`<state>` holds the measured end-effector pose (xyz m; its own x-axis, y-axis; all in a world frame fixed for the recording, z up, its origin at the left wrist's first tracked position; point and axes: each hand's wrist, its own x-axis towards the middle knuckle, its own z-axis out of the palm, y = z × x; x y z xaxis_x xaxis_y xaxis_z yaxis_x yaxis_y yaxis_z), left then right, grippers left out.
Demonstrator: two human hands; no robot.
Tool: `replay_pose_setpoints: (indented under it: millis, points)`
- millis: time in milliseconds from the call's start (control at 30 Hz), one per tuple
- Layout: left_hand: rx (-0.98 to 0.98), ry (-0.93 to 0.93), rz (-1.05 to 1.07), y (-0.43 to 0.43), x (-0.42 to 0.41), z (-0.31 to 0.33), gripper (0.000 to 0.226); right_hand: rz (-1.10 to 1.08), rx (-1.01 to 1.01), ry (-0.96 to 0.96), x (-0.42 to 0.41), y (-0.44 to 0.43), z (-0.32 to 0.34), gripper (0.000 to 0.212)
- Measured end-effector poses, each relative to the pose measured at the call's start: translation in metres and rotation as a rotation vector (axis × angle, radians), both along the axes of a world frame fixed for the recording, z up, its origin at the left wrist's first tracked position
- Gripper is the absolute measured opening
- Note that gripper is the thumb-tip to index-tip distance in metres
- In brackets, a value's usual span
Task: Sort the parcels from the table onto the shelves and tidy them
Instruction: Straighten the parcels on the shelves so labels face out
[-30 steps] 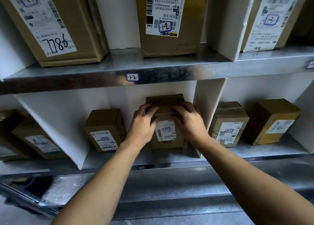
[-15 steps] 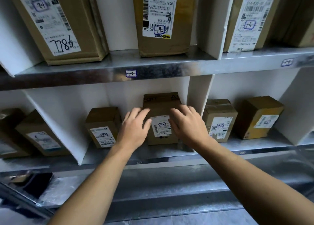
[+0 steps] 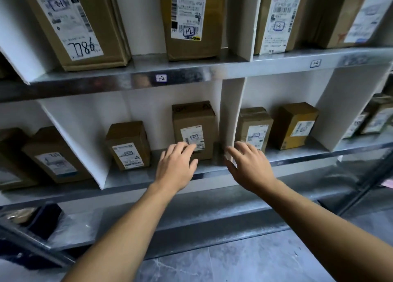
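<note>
1. The parcel [image 3: 194, 128] stood upright on the lower shelf [image 3: 131, 176], at the right end of its bay, close against the white divider [image 3: 230, 115], label facing out.
2. My left grip [image 3: 176, 166] hung released before the parcel's lower front, fingers straight; whether they touched the label I could not tell.
3. My right grip [image 3: 251, 166], likewise released and empty, hovered before the divider, just right of the parcel.
4. The parcel's long axis ran vertical, directly beyond the left grip, which I judged nearer for any squaring push.
</note>
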<state>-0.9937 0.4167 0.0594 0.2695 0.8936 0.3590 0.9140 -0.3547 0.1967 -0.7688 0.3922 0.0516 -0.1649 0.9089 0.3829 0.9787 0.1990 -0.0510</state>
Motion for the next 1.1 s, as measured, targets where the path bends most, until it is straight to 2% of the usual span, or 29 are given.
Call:
replay_pose_setpoints:
  millis: [333,633,867,1000,1100]
  points:
    - [-0.020,0.028,-0.148,-0.017,0.076,0.001,0.045,-0.129,-0.064,0.000,0.062,-0.038,0.003,0.044]
    - [0.016,0.021,-0.196,0.030,0.171,0.006,0.045,-0.093,-0.062,-0.020,0.141,0.007,0.006,0.041]
    - [0.022,-0.032,-0.109,0.081,0.230,0.005,0.045,0.032,-0.055,0.048,0.201,0.092,0.016,0.039]
    - [-0.034,-0.070,0.043,0.106,0.248,-0.004,0.047,0.110,-0.117,0.098,0.213,0.128,0.011,0.037]
    - [-0.072,-0.112,0.111,0.118,0.256,-0.007,0.051,0.174,-0.174,0.167,0.218,0.153,0.006,0.045]
